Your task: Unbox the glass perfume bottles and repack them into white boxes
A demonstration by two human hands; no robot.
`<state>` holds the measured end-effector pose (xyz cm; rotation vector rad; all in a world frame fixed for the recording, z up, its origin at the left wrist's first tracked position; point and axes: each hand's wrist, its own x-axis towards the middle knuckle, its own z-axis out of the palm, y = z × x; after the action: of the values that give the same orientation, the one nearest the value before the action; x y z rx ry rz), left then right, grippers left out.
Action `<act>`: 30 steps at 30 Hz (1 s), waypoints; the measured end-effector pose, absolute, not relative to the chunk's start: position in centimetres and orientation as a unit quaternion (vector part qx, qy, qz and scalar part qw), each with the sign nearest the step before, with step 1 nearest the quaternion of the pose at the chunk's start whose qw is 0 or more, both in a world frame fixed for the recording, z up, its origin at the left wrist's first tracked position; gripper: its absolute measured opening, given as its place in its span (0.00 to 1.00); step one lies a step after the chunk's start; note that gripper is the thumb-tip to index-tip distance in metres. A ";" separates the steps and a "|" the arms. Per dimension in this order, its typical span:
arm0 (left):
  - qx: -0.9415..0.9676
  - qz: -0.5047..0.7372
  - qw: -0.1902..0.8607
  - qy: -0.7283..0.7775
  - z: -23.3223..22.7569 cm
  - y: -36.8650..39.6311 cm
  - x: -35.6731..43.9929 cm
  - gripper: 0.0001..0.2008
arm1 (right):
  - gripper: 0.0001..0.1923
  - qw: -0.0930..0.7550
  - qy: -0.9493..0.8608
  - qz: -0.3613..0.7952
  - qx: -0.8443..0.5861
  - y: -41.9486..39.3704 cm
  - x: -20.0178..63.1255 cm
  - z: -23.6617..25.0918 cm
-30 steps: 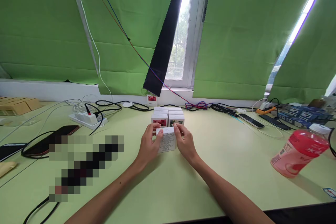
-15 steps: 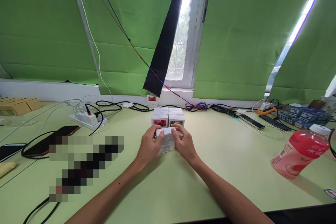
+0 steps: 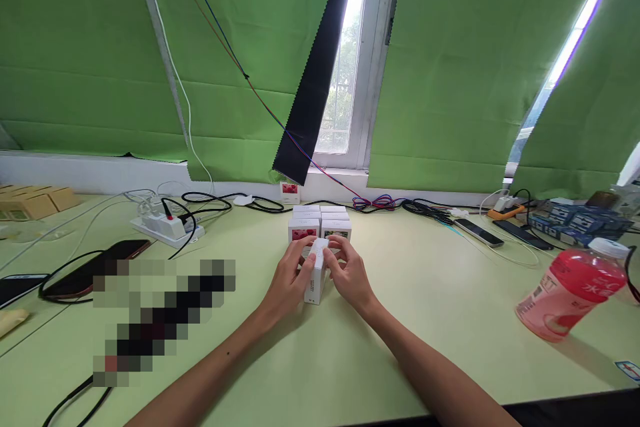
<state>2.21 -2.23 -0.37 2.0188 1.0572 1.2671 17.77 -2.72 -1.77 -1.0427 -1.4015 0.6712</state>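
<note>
At the middle of the green table (image 3: pixel 450 340), the small white box (image 3: pixel 316 275) has been turned since a second ago: then its broad printed face was toward the camera, now a narrow edge is, and it stands upright on the tabletop. The left hand (image 3: pixel 286 285) and the right hand (image 3: pixel 350 275) grip it from either side, fingers curled over its top. It is white with fine dark print too small to read. Just behind it sits a block of similar white boxes (image 3: pixel 323 221), two showing pictures on their fronts. A pink bottle (image 3: pixel 567 290) leans well apart at the right.
</note>
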 end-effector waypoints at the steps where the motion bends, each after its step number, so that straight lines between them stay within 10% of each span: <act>1: 0.749 0.469 0.264 0.387 -0.4 -2.2 2.2 0.20 | 0.20 0.595 -0.602 0.287 -0.449 -2.7 17.8 -1.8; 30: 0.750 0.449 0.326 0.359 -1.0 -1.8 2.3 0.25 | 0.24 0.548 -0.678 0.287 -0.397 -2.6 18.0 -1.8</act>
<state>2.30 -1.84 -1.00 1.9662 0.9396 1.1768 18.04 -2.64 -1.82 -0.9395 -1.6062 0.6796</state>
